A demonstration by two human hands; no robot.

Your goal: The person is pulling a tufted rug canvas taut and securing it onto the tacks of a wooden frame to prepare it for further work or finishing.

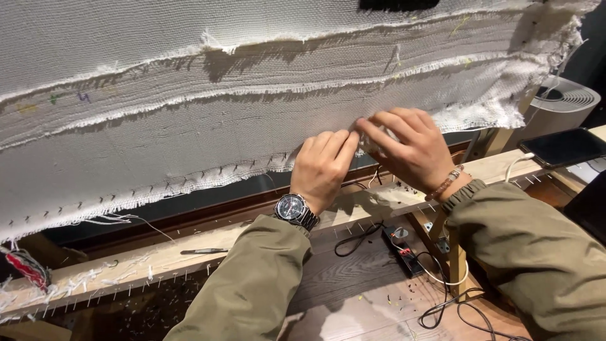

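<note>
Both hands at frame centre press on the white woven cloth (189, 126) stretched across the upper frame. Left hand (323, 167) fingers flat on the frayed lower edge; right hand (410, 148) just beside it, fingertips pinching a bunched bit of cloth. Wooden frame bar (158, 259) with nails below; phone (564, 147) at right.

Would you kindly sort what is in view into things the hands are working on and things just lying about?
In use: left hand and right hand, both pressing the frayed lower edge of the white cloth; wooden rail.

Lying about: phone, power strip, cables, fan.
</note>
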